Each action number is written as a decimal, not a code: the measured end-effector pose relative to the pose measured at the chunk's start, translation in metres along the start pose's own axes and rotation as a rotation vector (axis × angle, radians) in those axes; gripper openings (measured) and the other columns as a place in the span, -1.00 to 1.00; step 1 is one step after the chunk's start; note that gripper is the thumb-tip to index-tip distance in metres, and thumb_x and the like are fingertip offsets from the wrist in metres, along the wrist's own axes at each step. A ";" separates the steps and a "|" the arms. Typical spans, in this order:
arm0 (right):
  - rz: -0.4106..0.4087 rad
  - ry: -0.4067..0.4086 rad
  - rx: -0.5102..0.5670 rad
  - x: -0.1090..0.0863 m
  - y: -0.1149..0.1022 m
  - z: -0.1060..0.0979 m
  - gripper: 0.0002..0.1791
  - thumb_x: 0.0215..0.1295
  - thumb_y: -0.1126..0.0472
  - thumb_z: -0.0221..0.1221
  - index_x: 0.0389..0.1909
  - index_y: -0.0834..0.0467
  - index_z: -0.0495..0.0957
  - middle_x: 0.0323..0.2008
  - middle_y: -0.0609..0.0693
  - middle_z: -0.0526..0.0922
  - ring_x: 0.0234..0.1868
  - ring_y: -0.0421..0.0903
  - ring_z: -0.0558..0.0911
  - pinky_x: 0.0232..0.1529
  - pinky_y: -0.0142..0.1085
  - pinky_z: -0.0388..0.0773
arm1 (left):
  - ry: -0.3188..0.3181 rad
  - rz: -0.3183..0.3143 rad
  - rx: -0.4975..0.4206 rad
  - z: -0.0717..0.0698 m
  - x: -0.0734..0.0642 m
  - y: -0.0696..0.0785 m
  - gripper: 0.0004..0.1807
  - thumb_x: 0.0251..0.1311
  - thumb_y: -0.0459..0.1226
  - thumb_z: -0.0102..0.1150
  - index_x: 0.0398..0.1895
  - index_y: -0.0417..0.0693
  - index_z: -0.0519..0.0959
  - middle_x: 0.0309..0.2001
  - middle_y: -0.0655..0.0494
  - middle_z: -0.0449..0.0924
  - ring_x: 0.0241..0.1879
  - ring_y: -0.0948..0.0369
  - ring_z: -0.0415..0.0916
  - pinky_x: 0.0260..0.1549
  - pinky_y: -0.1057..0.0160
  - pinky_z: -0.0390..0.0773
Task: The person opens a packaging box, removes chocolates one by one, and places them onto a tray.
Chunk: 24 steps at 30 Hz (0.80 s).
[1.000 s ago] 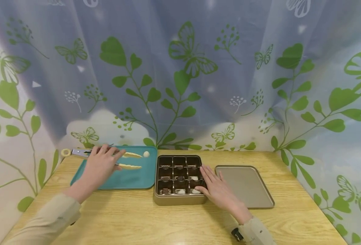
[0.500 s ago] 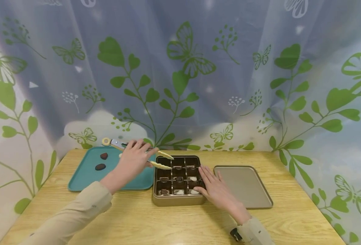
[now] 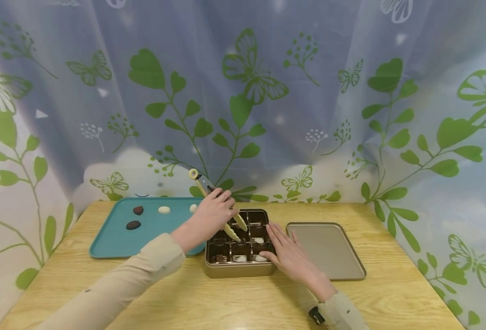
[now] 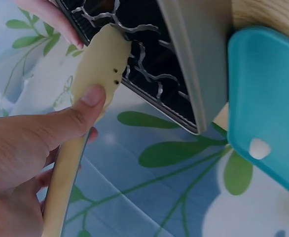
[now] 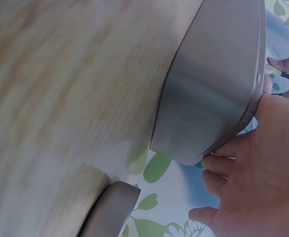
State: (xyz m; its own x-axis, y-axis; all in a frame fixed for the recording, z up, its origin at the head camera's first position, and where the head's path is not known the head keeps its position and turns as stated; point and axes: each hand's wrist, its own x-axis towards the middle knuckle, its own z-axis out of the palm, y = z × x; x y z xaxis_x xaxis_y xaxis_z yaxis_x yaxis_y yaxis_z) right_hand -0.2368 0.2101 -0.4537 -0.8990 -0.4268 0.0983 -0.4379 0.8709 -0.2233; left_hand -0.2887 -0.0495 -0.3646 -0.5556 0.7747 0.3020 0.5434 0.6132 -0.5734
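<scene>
At the left of the wooden table (image 3: 210,307) lies a teal tray (image 3: 112,243), bearing two dark pieces, a heart-like one (image 3: 138,210) behind an oval one (image 3: 133,225); to their right sit a white oval (image 3: 164,210) and a paler piece (image 3: 193,208) near the tray's far right corner. The left hand (image 3: 211,211) reaches across the tray and grips the yellow-edged tongs (image 3: 204,185), whose ring end points up and back, well behind the fingers. The tongs' tips slant down into the nine-compartment box (image 3: 240,271), around its central compartments; whether they hold anything cannot be told. The head camera shows what lies in the box: a dark piece (image 3: 220,258) at front left, white pieces at front middle (image 3: 240,258) and front right (image 3: 260,258), another white one (image 3: 258,239) at middle right. The left wrist camera reveals instead the thumb pressed along the tongs and two small dark holes in a broad yellow tip. The right hand (image 3: 288,254) rests against the box's right side with fingers extended; only the right wrist camera shows the tall smooth wall beneath it. Farther right lies a flat rimmed metal plate (image 3: 327,252), beside the box and apart from it.
</scene>
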 end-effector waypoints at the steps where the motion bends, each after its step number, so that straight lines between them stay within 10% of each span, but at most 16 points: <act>1: 0.000 0.001 -0.001 0.000 0.000 0.000 -0.10 0.54 -0.25 -0.07 0.61 0.25 -0.07 0.61 0.15 -0.09 0.61 0.11 -0.05 0.50 0.27 -0.11 | -0.010 0.012 0.016 0.000 0.002 0.001 -0.67 0.14 -0.16 0.48 -0.01 0.31 0.74 -0.07 0.23 0.68 0.06 0.12 0.47 0.13 0.11 0.40; 10: -0.006 0.005 -0.002 0.000 0.000 -0.001 -0.10 0.53 -0.25 -0.06 0.61 0.25 -0.06 0.61 0.14 -0.09 0.61 0.11 -0.03 0.50 0.27 -0.09 | -0.191 0.064 0.123 -0.005 0.022 0.014 -0.65 0.24 -0.16 0.38 0.07 0.43 0.71 0.10 0.36 0.65 0.24 0.21 0.41 0.30 0.13 0.31; 24: -0.010 0.003 -0.004 0.000 -0.001 -0.001 -0.11 0.54 -0.23 -0.05 0.61 0.26 -0.05 0.61 0.18 -0.06 0.60 0.14 -0.02 0.49 0.28 -0.07 | -0.185 0.075 0.098 0.009 0.021 0.021 -0.69 0.21 -0.12 0.40 0.03 0.42 0.73 0.07 0.37 0.67 0.26 0.21 0.39 0.22 0.14 0.35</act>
State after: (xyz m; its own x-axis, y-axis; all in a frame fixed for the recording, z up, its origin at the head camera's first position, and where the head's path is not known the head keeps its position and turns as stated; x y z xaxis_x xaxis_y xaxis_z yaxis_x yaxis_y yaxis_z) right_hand -0.2362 0.2092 -0.4523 -0.8945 -0.4348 0.1039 -0.4470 0.8675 -0.2182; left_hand -0.2948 -0.0211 -0.3775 -0.6264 0.7708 0.1159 0.5287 0.5295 -0.6634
